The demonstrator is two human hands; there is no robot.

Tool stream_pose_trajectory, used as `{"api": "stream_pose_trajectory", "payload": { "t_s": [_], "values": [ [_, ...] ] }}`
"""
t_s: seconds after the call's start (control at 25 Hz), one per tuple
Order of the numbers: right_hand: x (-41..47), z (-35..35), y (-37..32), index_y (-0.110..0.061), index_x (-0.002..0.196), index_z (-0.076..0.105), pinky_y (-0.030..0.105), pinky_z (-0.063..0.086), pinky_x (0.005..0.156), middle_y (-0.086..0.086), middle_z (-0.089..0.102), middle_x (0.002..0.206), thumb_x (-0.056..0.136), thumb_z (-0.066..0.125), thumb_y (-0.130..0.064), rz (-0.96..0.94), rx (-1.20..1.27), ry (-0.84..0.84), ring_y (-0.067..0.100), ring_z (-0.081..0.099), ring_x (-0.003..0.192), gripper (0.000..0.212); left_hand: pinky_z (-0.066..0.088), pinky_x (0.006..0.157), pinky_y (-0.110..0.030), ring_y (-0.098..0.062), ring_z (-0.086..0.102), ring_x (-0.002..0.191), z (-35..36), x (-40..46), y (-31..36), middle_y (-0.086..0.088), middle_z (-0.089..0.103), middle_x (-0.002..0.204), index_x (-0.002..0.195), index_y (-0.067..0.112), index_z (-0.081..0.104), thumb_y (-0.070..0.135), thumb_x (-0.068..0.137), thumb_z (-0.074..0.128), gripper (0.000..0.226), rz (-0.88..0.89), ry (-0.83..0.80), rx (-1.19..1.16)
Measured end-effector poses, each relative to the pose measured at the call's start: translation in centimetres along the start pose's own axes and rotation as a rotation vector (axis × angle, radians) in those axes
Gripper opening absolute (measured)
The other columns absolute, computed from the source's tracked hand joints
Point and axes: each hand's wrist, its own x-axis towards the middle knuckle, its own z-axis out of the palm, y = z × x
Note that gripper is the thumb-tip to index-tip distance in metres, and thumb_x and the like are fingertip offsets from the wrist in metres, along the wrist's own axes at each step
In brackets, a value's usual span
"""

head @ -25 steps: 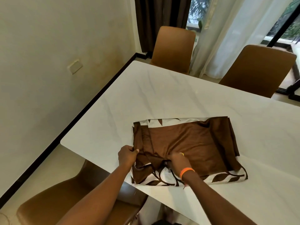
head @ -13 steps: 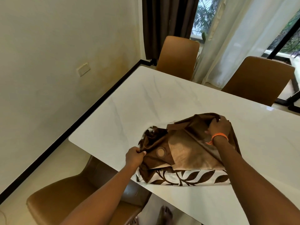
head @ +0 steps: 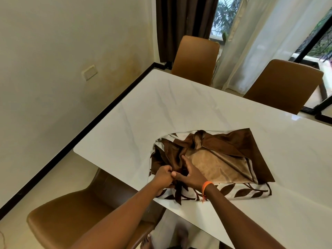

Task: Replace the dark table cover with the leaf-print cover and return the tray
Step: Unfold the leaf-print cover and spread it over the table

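Head view: at the marble table's (head: 179, 108) near edge, left hand (head: 162, 177) and right hand (head: 191, 174) both pinch the dark cover (head: 231, 142), bunched atop the folded leaf-print cover (head: 240, 192), apparently to separate them.

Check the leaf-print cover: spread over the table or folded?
Folded: the leaf-print cover lies bunched near the table edge, marble bare around it.

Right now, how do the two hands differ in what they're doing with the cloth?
The left hand is a closed fist gripping the brown cloth; the right hand has looser, spread fingers. The right wears an orange wristband; the left is bare. Both meet at the cloth's near-left corner.
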Motion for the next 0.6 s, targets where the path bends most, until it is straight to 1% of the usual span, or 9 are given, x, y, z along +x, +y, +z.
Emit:
{"api": "stream_pose_trajectory", "payload": {
  "t_s": [0.08, 0.16, 0.2, 0.24, 0.28, 0.36, 0.44, 0.52, 0.6],
  "values": [
    [-0.9, -0.3, 1.8, -0.027, 0.147, 0.032, 0.021, 0.041, 0.102, -0.016, 0.045, 0.136, 0.063, 0.077, -0.064, -0.08, -0.048, -0.021, 0.004, 0.046, 0.124, 0.103, 0.058, 0.069, -0.031, -0.022, 0.071, 0.091, 0.2, 0.2, 0.2, -0.009, 0.073, 0.101, 0.107, 0.01, 0.064, 0.014, 0.09, 0.067, 0.017, -0.06, -0.002, -0.232],
    [-1.3, -0.6, 2.8, -0.02, 0.12, 0.062, 0.02, 0.049, 0.079, -0.01, 0.064, 0.106, 0.071, 0.08, -0.042, -0.175, -0.219, 0.012, 0.005, 0.059, 0.094, 0.057, 0.052, 0.058, -0.026, -0.015, 0.069, 0.077, 0.0, 0.4, 0.7, -0.003, 0.075, 0.088, 0.103, 0.01, 0.065, 0.019, 0.086, 0.073, 0.02, -0.067, 0.024, -0.301],
    [-1.2, -0.8, 2.9, -0.015, 0.102, 0.07, 0.028, 0.049, 0.069, -0.004, 0.067, 0.088, 0.076, 0.077, -0.031, -0.201, -0.236, 0.056, 0.008, 0.058, 0.078, 0.032, 0.05, 0.054, -0.023, -0.011, 0.068, 0.071, -0.1, 0.5, 0.9, 0.0, 0.074, 0.081, 0.1, 0.011, 0.065, 0.02, 0.084, 0.075, 0.02, -0.049, 0.035, -0.286],
    [-1.1, -1.4, 2.9, -0.01, 0.088, 0.073, 0.033, 0.048, 0.063, 0.001, 0.064, 0.074, 0.08, 0.075, -0.024, -0.196, -0.201, 0.074, 0.01, 0.055, 0.067, 0.017, 0.05, 0.053, -0.021, -0.008, 0.068, 0.067, -0.1, 0.6, 1.3, 0.003, 0.073, 0.075, 0.097, 0.011, 0.066, 0.02, 0.083, 0.077, 0.02, -0.022, 0.038, -0.271],
    [-1.1, -2.2, 2.6, -0.008, 0.079, 0.074, 0.033, 0.045, 0.059, 0.001, 0.06, 0.064, 0.082, 0.073, -0.023, -0.172, -0.128, 0.054, 0.01, 0.051, 0.059, 0.015, 0.053, 0.056, -0.022, -0.007, 0.069, 0.068, -0.3, 0.7, 1.5, 0.003, 0.073, 0.074, 0.095, 0.01, 0.066, 0.019, 0.081, 0.078, 0.02, 0.007, 0.038, -0.274],
    [-0.8, -4.2, 2.0, -0.013, 0.067, 0.07, 0.026, 0.04, 0.053, -0.004, 0.053, 0.055, 0.087, 0.07, -0.026, -0.116, 0.033, -0.039, 0.008, 0.046, 0.053, 0.024, 0.06, 0.074, -0.032, -0.015, 0.072, 0.08, -1.2, 0.9, 2.0, -0.005, 0.074, 0.083, 0.097, 0.007, 0.067, 0.015, 0.08, 0.079, 0.022, 0.041, 0.027, -0.294],
    [-0.6, -6.1, 1.2, -0.012, 0.063, 0.063, 0.026, 0.041, 0.057, 0.001, 0.052, 0.058, 0.09, 0.065, -0.031, -0.039, 0.094, -0.042, 0.013, 0.049, 0.057, 0.033, 0.059, 0.081, -0.037, -0.024, 0.071, 0.087, -2.7, 0.8, 2.5, -0.013, 0.073, 0.092, 0.1, 0.005, 0.067, 0.012, 0.079, 0.079, 0.024, 0.067, -0.002, -0.24],
    [-0.2, -8.4, 0.3, -0.002, 0.075, 0.066, 0.033, 0.048, 0.066, 0.008, 0.061, 0.072, 0.092, 0.063, -0.032, 0.014, 0.156, 0.123, 0.02, 0.057, 0.072, 0.035, 0.057, 0.071, -0.028, -0.021, 0.07, 0.085, -4.5, 1.0, 2.9, -0.007, 0.073, 0.089, 0.099, 0.01, 0.069, 0.015, 0.081, 0.078, 0.02, 0.113, 0.014, -0.052],
    [0.3, -11.0, -0.4, 0.011, 0.086, 0.064, 0.037, 0.049, 0.073, 0.015, 0.063, 0.081, 0.095, 0.058, -0.029, 0.002, 0.335, 0.385, 0.022, 0.058, 0.079, 0.041, 0.052, 0.067, -0.026, -0.019, 0.067, 0.082, -6.8, 1.4, 3.3, -0.003, 0.07, 0.087, 0.095, 0.015, 0.071, 0.021, 0.086, 0.073, 0.012, 0.127, 0.172, 0.174]
  ]
}}
